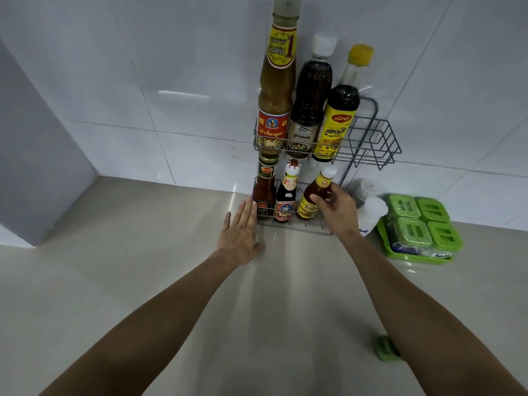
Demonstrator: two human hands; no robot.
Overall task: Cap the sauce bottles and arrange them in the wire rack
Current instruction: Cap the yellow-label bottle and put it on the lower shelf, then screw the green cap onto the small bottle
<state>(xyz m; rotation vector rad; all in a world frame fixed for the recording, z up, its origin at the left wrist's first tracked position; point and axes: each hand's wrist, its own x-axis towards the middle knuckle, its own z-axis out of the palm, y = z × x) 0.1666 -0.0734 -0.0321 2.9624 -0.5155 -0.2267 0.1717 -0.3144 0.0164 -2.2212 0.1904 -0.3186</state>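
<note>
Six capped sauce bottles [310,195] stand upright in wire rack [371,144].

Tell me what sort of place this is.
Most likely a home kitchen counter: a two-tier wire rack of sauce bottles stands against a white tiled wall, with a green seasoning box set labelled Salt beside it.

Dim, soft glare, wide-angle bowing, blur

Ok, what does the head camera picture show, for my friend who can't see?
A right hand holds a white-capped sauce bottle in the lower shelf of a wire rack filled with bottles. The left hand rests open on the counter.
</note>
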